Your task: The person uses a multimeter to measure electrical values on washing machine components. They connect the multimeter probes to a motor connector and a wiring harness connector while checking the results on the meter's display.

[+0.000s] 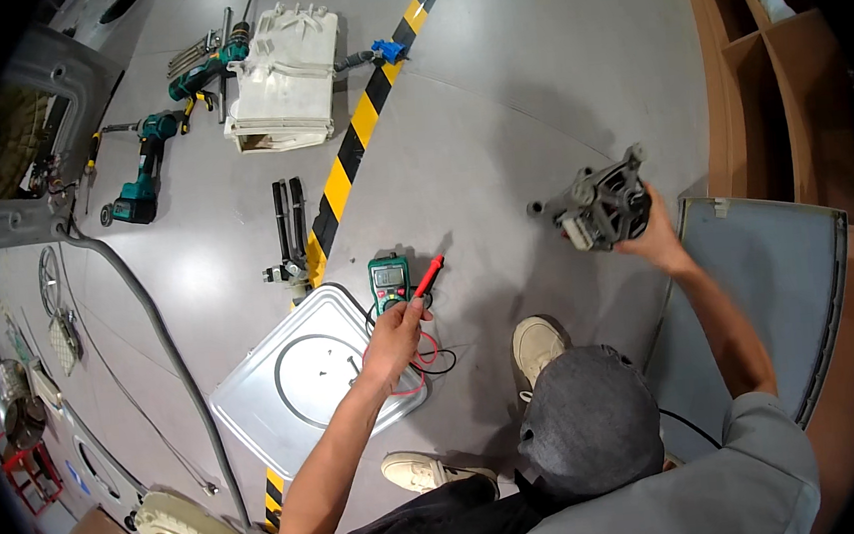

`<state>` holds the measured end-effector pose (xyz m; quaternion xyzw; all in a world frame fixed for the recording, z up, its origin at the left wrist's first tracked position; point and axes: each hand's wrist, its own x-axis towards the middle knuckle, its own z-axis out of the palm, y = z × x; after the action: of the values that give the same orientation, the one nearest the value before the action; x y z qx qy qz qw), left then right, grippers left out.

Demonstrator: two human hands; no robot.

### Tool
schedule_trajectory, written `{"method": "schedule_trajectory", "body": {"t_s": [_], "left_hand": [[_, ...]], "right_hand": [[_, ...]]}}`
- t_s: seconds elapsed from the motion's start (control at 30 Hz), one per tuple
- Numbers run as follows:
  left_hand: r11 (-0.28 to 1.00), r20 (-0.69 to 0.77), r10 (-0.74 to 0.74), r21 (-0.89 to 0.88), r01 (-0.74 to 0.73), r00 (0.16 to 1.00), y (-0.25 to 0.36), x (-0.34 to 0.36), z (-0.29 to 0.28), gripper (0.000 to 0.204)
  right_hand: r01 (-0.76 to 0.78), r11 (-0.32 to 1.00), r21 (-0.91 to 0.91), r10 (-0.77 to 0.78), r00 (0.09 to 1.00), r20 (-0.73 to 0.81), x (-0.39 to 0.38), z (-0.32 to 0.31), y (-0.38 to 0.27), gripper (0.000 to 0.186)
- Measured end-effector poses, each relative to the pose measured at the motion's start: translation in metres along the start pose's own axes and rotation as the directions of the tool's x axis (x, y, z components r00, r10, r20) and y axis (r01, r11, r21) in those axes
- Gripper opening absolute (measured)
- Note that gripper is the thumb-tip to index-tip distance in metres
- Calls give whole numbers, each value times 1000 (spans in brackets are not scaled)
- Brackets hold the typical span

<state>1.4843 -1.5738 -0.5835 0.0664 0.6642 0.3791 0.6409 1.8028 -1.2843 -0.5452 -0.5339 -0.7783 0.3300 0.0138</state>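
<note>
My left hand [393,342] is closed around a red multimeter probe [431,273], its tip pointing away to the upper right. Just beyond that hand lies a green multimeter [388,273] with a small grey screen. Red and black test leads [439,363] curl beside my wrist. Under my left forearm is a silver metal panel [256,393] with a round groove and a few screws [323,373] on it. On the right, my right hand [657,237] grips an electric motor [605,205] from its right side, holding it above the floor. Its fingers are partly hidden behind the motor.
Yellow-black tape [363,121] crosses the floor. Beyond it lie a white plastic housing [284,77], green cordless drills [145,169] and black-handled pliers-like tools [289,223]. A grey hose [149,299] runs at left. A grey panel [749,282] and brown shelves [759,90] stand at right.
</note>
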Motion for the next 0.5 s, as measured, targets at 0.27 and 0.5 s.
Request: {"method": "schedule_trajectory", "body": {"t_s": [0.27,0.5], "left_hand": [[996,-72,32,-78,-38,997,-10,0,-11,36],[989,-99,46,-136,-60,994,-23,-1,-12,35]], "right_hand": [[251,964,-82,-216,928,303,-23,29,-85,106],[542,832,-113,-471,800,370,7,35,-106,99]]}}
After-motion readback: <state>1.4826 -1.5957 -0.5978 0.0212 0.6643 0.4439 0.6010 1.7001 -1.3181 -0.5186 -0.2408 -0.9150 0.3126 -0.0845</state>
